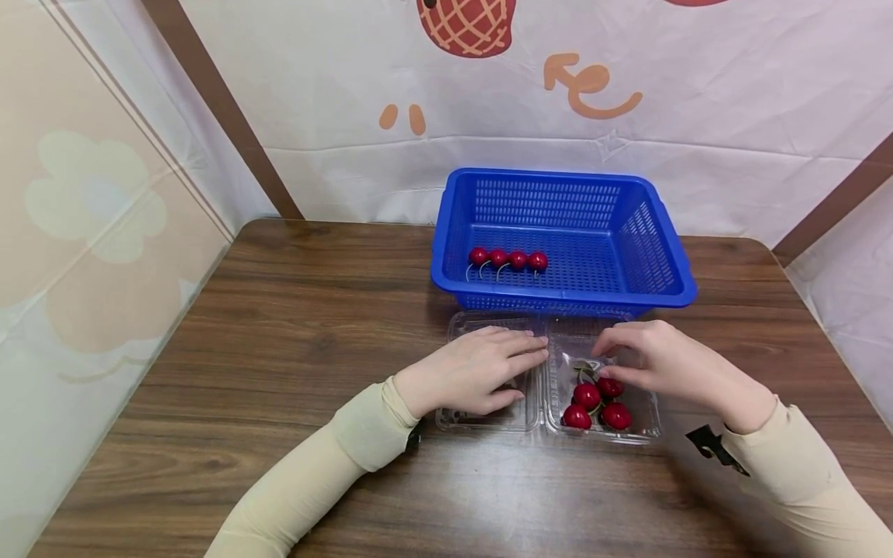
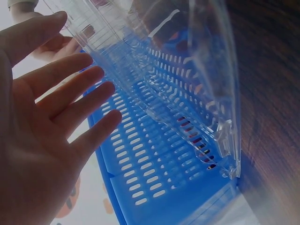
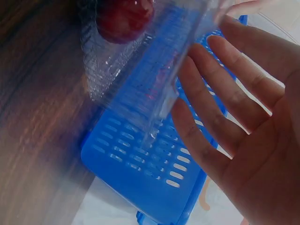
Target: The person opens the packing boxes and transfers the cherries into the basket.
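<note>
A clear plastic clamshell box (image 1: 649, 422) lies unfolded on the table, its two halves side by side. Several red cherries (image 1: 616, 417) with stems sit in the right half; one cherry (image 3: 125, 19) shows through the plastic in the right wrist view. Over the left half of the box my left hand (image 1: 481, 368) is spread, fingers fairly straight and pointing right. My right hand (image 1: 666, 364) hovers at the right half, fingers loosely bent, thumb beside the uppermost cherry. In the right wrist view nothing shows between its fingers.
Behind the box stands a blue perforated basket (image 1: 558, 296), close to its far edge. Inside, at the left, several cherries (image 1: 518, 260) lie in a row with their stems toward me. The wooden table (image 1: 293, 325) ends at a printed cloth backdrop (image 1: 349, 170).
</note>
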A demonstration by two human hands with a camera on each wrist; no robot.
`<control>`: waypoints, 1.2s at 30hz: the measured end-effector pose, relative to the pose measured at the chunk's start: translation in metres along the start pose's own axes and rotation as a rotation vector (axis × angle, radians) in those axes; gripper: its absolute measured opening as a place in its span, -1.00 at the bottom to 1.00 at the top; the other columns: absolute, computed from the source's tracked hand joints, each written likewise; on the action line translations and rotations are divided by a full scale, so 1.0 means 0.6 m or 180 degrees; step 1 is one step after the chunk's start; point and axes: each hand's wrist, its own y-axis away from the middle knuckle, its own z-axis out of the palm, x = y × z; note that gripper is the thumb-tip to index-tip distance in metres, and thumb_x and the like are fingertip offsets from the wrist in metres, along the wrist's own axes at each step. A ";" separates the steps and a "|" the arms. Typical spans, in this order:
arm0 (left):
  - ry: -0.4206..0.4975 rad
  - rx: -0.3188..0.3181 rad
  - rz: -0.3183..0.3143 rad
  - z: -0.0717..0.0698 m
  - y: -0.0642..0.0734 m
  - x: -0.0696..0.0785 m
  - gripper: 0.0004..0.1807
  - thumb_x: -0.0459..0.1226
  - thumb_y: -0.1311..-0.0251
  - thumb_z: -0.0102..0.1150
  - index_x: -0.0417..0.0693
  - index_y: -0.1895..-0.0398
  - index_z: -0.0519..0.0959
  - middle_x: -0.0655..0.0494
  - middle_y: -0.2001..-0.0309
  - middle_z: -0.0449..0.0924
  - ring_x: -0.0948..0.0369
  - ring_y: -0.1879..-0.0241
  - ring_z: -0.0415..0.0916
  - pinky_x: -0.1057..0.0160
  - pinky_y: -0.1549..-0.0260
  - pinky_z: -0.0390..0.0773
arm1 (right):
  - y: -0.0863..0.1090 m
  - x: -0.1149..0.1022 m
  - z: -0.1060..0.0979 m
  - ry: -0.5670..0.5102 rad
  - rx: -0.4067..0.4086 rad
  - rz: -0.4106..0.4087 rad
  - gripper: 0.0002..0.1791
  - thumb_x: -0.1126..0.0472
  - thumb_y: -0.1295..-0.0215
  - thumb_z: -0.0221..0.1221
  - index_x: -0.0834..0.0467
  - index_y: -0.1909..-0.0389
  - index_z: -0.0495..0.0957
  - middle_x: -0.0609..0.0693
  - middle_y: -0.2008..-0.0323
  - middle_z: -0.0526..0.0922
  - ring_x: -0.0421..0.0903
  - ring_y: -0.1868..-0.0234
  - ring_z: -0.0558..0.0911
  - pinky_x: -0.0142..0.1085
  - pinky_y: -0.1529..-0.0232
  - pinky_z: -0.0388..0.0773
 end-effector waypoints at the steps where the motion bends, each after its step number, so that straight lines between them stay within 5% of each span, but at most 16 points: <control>1: -0.0006 -0.0002 0.0001 0.000 0.000 0.000 -0.34 0.02 -0.23 0.08 -0.07 -0.36 0.31 0.07 -0.37 0.29 0.15 -0.35 0.26 0.19 -0.33 0.26 | 0.000 0.000 0.002 -0.0008 -0.0017 0.0009 -0.78 0.24 -0.01 0.39 0.00 0.31 0.61 -0.24 0.38 0.65 -0.32 0.37 0.60 -0.34 0.33 0.61; 10: -0.0022 -0.0018 0.0034 0.000 0.000 0.003 -0.33 0.02 -0.23 0.07 -0.08 -0.36 0.31 0.06 -0.37 0.29 0.14 -0.35 0.26 0.17 -0.33 0.27 | -0.002 -0.003 0.014 -0.0210 -0.0309 0.0122 -0.79 0.19 -0.05 0.37 0.07 0.27 0.62 -0.17 0.33 0.69 -0.24 0.31 0.65 -0.23 0.26 0.64; 36: -0.0029 0.0012 0.0059 0.000 0.000 0.004 -0.34 0.02 -0.24 0.07 -0.05 -0.36 0.31 0.07 -0.37 0.29 0.15 -0.35 0.25 0.15 -0.32 0.27 | 0.006 -0.002 0.042 -0.0398 -0.0518 0.0172 -0.66 0.18 0.07 0.44 0.07 0.21 0.62 -0.14 0.26 0.70 -0.25 0.27 0.65 -0.26 0.23 0.65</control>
